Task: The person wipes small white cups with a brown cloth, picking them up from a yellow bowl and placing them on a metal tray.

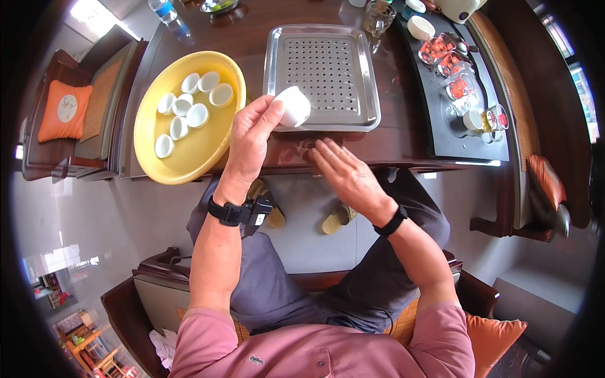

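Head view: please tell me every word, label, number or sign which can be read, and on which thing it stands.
No text is readable.
Bottle: blue label, too small to read.
Black wrist box: white sticker, too small to read.
Shirt: small emblem, no readable words.
Cup in left hand: no visible writing.

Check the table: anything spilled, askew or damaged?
Nothing looks clearly damaged or askew. One oddity: shiny marks on the table beside the right hand; could be water or reflections, can't tell. The white cup in the left hand shows no visible crack.
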Demonstrator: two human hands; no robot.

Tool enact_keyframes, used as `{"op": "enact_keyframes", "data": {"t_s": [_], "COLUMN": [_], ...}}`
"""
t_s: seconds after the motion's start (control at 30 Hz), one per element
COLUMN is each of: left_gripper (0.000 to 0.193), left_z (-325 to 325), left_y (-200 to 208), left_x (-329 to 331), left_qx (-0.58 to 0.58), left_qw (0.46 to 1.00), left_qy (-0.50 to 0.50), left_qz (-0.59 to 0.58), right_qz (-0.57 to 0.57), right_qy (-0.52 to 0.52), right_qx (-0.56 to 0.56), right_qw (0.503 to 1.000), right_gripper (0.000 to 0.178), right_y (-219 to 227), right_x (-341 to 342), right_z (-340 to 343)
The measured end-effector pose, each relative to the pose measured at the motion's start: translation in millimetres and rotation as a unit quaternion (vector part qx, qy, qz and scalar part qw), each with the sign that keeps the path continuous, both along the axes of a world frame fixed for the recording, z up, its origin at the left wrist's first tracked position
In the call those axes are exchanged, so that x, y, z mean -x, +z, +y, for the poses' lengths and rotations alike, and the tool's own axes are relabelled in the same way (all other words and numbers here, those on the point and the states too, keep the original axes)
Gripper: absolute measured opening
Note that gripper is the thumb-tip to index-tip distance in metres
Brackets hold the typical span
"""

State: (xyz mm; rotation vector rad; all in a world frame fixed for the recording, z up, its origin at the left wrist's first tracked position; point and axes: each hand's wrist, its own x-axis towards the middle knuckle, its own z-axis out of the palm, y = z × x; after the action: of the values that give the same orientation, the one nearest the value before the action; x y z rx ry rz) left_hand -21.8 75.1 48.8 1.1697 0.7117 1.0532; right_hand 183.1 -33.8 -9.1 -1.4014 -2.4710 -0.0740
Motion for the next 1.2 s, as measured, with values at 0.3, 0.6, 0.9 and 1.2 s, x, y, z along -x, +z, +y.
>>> {"op": "enact_keyframes", "data": {"t_s": [0.3,0.6,0.9,1.2], "left_gripper": [0.023,0.018,0.038,0.046], "left_z": [8.2,0.9,-15.2,-26.3], "left_y": [-6.2,-6.5,0.6,-9.4], "left_x": [1.4,-4.8,-21.7,-35.2], "left_qx": [0.030,-0.054,0.054,0.223], "left_qw": [0.996,0.995,0.987,0.960], "left_qy": [-0.026,-0.065,-0.144,-0.138], "left_qz": [-0.077,0.058,0.035,-0.098], "right_qz": [0.382,0.689,0.724,0.701], "right_qy": [0.048,-0.094,-0.017,-0.063], "right_qx": [0.157,0.092,0.282,0.184], "right_qw": [0.910,0.713,0.629,0.686], "right_gripper": [0.034,0.032,0.029,0.031], "right_y": [21.6,39.3,40.7,38.4], "right_x": [5.4,-22.1,-21.9,-6.5], "right_z": [-1.9,6.1,14.6,26.3]}}
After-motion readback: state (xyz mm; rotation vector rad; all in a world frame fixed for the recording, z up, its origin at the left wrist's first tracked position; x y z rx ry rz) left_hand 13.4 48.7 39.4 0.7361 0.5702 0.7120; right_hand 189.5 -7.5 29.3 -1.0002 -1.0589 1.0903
